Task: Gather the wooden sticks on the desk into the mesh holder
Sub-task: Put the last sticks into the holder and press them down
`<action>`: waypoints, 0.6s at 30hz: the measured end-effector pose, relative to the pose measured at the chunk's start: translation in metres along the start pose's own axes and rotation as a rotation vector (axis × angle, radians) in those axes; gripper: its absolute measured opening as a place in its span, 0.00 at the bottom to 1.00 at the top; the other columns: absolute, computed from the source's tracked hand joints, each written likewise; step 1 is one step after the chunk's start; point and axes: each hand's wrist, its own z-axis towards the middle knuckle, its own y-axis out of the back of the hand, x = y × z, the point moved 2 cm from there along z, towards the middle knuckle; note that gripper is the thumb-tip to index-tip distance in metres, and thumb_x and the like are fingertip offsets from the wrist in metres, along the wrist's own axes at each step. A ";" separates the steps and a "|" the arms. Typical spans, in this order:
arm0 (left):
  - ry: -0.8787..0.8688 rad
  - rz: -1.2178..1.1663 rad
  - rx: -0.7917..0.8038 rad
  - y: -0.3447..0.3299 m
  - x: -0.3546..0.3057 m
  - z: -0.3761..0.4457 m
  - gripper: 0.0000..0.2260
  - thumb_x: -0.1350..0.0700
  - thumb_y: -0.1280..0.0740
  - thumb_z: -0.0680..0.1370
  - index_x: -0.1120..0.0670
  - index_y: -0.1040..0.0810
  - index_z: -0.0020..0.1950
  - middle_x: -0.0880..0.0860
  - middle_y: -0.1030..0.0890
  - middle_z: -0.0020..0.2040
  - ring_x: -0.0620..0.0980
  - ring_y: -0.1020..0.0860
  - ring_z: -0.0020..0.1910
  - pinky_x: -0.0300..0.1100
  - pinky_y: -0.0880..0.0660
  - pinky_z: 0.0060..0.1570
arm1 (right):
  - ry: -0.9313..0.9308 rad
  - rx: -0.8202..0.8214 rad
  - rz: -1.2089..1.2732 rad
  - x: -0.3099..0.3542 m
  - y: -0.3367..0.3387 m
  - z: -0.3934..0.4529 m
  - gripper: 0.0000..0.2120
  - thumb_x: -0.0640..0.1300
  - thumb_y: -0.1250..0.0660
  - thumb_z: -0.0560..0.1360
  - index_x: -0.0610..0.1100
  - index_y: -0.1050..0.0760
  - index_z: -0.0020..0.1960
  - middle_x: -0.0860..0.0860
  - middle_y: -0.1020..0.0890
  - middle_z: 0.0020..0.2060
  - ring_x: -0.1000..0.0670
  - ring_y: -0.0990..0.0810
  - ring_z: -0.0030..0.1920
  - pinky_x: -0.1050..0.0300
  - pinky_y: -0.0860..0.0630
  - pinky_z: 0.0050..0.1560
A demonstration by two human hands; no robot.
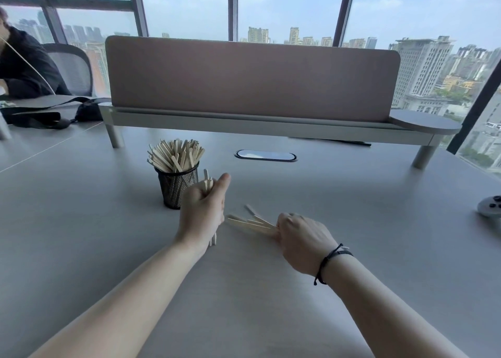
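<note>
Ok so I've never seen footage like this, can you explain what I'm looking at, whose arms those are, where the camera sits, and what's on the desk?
There is no machine here. The one picture comes from a camera worn on a person's head, looking forward and down, so the two bare arms are the wearer's own. The left hand grips a small bundle of wooden sticks, held upright next to the black mesh holder, which is already packed with sticks. The right hand holds a few loose sticks that fan out low over the grey desk. At the right edge lies a grey controller; another person sits far left.
</note>
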 end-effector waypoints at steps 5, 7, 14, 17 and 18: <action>-0.064 0.082 -0.001 0.003 0.000 0.002 0.26 0.51 0.33 0.80 0.53 0.42 0.27 0.51 0.41 0.24 0.49 0.44 0.23 0.39 0.45 0.28 | -0.014 -0.078 0.132 -0.007 0.004 0.000 0.06 0.46 0.44 0.81 0.44 0.32 0.50 0.46 0.22 0.47 0.40 0.22 0.45 0.50 0.29 0.39; -0.178 0.188 0.008 0.004 -0.004 0.002 0.26 0.49 0.34 0.78 0.57 0.43 0.28 0.53 0.40 0.25 0.51 0.42 0.25 0.44 0.44 0.28 | -0.022 -0.156 0.294 -0.015 0.009 0.000 0.06 0.46 0.45 0.81 0.45 0.34 0.47 0.47 0.21 0.41 0.40 0.24 0.41 0.47 0.26 0.40; -0.449 0.929 0.309 -0.006 0.018 -0.009 0.20 0.35 0.37 0.75 0.50 0.19 0.43 0.44 0.21 0.39 0.45 0.21 0.37 0.45 0.24 0.36 | -0.044 -0.395 0.520 -0.031 0.028 0.003 0.11 0.48 0.43 0.83 0.45 0.37 0.43 0.51 0.29 0.29 0.47 0.32 0.31 0.51 0.39 0.31; -0.300 1.268 0.508 -0.022 0.032 -0.011 0.26 0.31 0.41 0.76 0.42 0.26 0.69 0.40 0.27 0.66 0.46 0.20 0.59 0.47 0.22 0.52 | -0.092 -0.402 0.767 -0.036 0.032 0.010 0.12 0.47 0.41 0.82 0.41 0.24 0.46 0.51 0.31 0.29 0.49 0.35 0.29 0.54 0.38 0.31; -0.296 1.314 0.538 -0.028 0.031 -0.012 0.24 0.33 0.41 0.78 0.42 0.27 0.70 0.41 0.29 0.69 0.48 0.21 0.61 0.47 0.23 0.52 | -0.112 -0.393 0.922 -0.035 0.032 0.011 0.11 0.45 0.40 0.82 0.43 0.21 0.48 0.51 0.32 0.28 0.50 0.36 0.28 0.56 0.38 0.31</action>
